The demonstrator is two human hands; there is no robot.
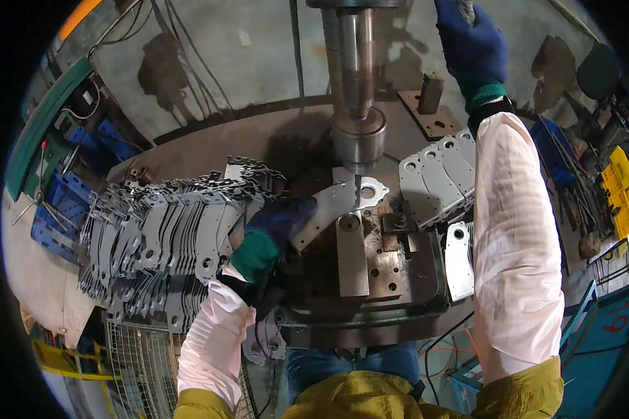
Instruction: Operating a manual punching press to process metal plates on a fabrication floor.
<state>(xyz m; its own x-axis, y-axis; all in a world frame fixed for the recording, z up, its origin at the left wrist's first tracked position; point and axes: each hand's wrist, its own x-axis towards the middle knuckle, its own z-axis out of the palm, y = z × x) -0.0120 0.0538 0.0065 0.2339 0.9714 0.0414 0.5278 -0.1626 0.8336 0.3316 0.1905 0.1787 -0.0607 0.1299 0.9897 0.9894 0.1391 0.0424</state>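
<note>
My left hand (281, 225), in a dark blue glove with a green cuff, is closed on the left end of a flat metal plate (332, 204). The plate's wide end, with a round hole, lies on the fixture block (377, 269) under the drill press spindle (358, 136). A thin drill bit (358, 190) points down at the plate; whether it touches cannot be made out. My right hand (475, 49), gloved alike, is raised at the upper right. Its fingers wrap a grey metal handle (466, 10), most of which is hidden or out of view.
Many similar plates (182, 234) stand stacked on the left. More plates (437, 174) lie right of the fixture, with another pile (459, 258) nearer me. A steel block on a base (430, 98) sits behind. Blue bins (59, 209) and a yellow bin (622, 192) flank the table.
</note>
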